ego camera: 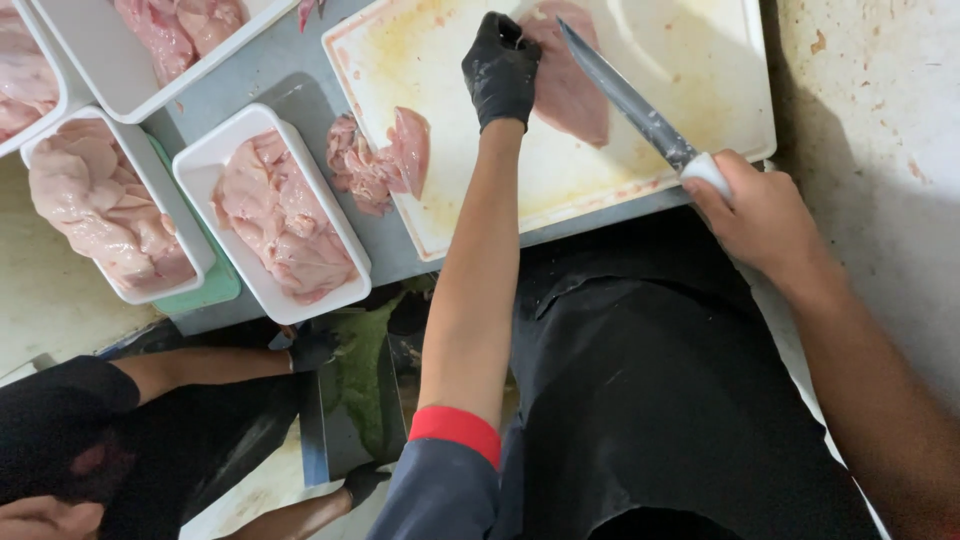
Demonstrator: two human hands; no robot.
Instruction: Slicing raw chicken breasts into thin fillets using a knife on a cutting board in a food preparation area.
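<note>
My left hand [501, 68], in a black glove, presses on the edge of a raw chicken fillet [568, 85] lying on a white cutting board [700, 70]. Bare, my right hand [752, 212] grips the white handle of a long knife [632, 100]. The blade points up and left, with its tip over the fillet beside my gloved fingers. A second pile of raw chicken pieces [380, 160] sits at the board's left edge, partly off it.
White foam trays filled with raw chicken [280, 215] [105, 205] stand left of the board on a grey table [270, 70], with more trays at the top left [175, 30]. Another person's black-gloved hand and arm [215, 365] reach in at lower left.
</note>
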